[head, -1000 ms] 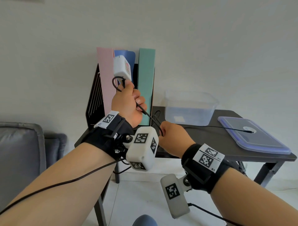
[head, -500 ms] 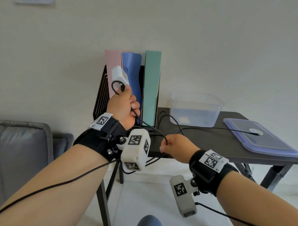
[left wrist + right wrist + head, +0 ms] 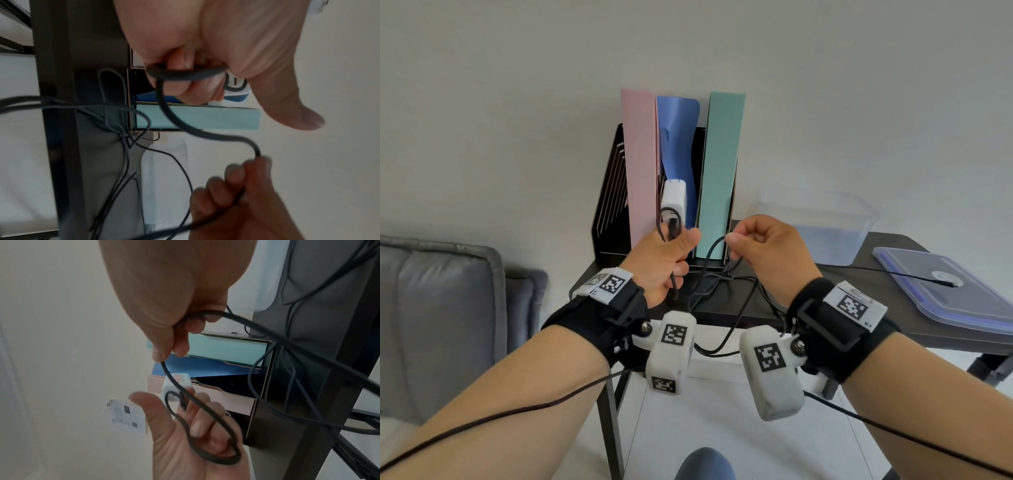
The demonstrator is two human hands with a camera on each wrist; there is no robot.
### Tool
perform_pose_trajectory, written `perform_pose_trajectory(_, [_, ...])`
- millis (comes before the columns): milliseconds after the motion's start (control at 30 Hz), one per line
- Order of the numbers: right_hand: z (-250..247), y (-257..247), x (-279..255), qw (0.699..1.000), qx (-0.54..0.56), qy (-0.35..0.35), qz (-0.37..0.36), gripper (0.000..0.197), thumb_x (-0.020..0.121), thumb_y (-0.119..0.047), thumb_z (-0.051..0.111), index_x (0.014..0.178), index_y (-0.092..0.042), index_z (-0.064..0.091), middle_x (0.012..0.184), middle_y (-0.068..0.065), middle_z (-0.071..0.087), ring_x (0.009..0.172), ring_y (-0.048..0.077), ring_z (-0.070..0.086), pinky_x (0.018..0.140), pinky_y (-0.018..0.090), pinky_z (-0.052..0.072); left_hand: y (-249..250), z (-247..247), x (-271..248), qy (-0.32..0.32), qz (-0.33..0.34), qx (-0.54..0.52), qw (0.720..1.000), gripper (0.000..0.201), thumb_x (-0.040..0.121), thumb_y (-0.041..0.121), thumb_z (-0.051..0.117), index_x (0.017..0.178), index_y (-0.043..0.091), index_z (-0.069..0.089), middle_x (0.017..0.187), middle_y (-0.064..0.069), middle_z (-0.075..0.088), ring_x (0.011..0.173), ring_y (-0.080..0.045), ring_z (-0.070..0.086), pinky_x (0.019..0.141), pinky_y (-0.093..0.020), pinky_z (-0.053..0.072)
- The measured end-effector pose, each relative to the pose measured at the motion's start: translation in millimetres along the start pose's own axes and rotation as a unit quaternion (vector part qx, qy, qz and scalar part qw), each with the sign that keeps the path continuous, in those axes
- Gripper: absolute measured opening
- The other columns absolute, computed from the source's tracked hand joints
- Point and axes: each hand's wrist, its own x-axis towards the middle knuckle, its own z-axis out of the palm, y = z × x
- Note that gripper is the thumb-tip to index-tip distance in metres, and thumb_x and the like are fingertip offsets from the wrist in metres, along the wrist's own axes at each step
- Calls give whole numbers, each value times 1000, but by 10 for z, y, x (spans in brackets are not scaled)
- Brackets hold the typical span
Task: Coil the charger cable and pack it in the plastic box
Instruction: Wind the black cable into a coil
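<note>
My left hand (image 3: 666, 260) is raised in front of the file rack and grips the white charger block (image 3: 674, 195) together with a first loop of the black cable (image 3: 207, 431), fingers curled round it (image 3: 185, 76). My right hand (image 3: 763, 246) pinches the cable (image 3: 714, 246) between thumb and fingers a short way to the right, at the same height. The remaining cable hangs below both hands and trails over the table, its plug end (image 3: 945, 282) lying on the lid. The clear plastic box (image 3: 822, 222) stands open behind my right hand.
A black file rack (image 3: 613, 192) with pink, blue and green folders (image 3: 719, 171) stands at the table's back left. The blue-rimmed lid (image 3: 941, 291) lies at the right on the dark table (image 3: 887, 246). A grey sofa (image 3: 438, 308) is left of the table.
My left hand with the charger has come lower. My right hand rose from near the table's front edge up beside the left hand, bringing a length of cable with it.
</note>
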Motion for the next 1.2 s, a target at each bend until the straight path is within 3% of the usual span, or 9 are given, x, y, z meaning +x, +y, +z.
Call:
perform_pose_trajectory(67, [67,-17,34,1000,-5,-7,-5,12,82,-20,67,72,-19,61,63,-3,63,58,7,55,66,24,48,-79,29,-5,-19,0,21,1000,36,66,33,77,78,23,44,54,10,40,38,-4,30,39,-17,24])
perform_pose_trajectory(167, [146,-46,78,999,-2,-35,-4,12,79,-19,70,70,-21,63,62,-7,60,56,0,54,61,12,47,-164,66,4,-31,12,55,998,37,70,17,76,92,17,47,63,3,42,39,-6,34,36,-18,30])
perform_pose_trajectory(333, [240,67,109,997,-2,-70,36,7,78,-20,72,75,-23,66,64,-5,60,54,1,53,60,17,43,-252,31,8,-33,28,110,993,21,83,0,57,96,13,49,65,-1,41,53,-14,37,39,-21,35])
perform_pose_trajectory(500, [155,234,56,992,-3,-97,85,8,87,-17,60,81,-22,60,68,-2,66,61,6,57,58,12,43,-204,-65,33,-6,13,30,999,29,87,-7,45,91,21,48,63,4,39,45,-6,36,37,-19,29])
perform_pose_trajectory(600, [156,271,58,993,1,-84,86,13,87,-14,59,76,-21,61,66,-2,67,59,8,54,59,15,44,-244,-94,40,-22,18,40,999,26,89,-3,47,96,22,52,64,4,42,47,-6,38,40,-20,30])
perform_pose_trajectory(767, [264,208,138,990,73,-53,109,7,86,-11,62,79,-14,61,72,6,65,51,8,52,46,17,44,-356,-9,17,-47,27,86,995,19,93,8,50,97,24,59,62,6,46,52,-8,40,44,-21,34])
perform_pose_trajectory(867, [311,187,173,986,90,-62,126,8,86,-10,62,79,-13,59,65,3,60,49,6,55,47,17,49,-386,-1,12,-63,35,103,992,21,92,9,51,93,29,57,56,14,52,48,-3,43,44,-19,35])
perform_pose_trajectory(967, [332,195,172,985,95,-60,133,12,84,-9,64,78,-15,56,58,1,58,51,10,55,52,22,50,-397,-18,2,-71,40,127,989,19,91,11,54,93,30,55,65,9,51,51,-2,44,47,-20,35])
perform_pose_trajectory(1200, [367,260,139,986,108,-23,126,14,82,-14,67,74,-16,56,67,0,61,49,1,53,46,12,39,-418,-13,27,-32,40,81,995,15,90,6,50,96,18,56,58,10,53,59,-11,45,52,-24,38])
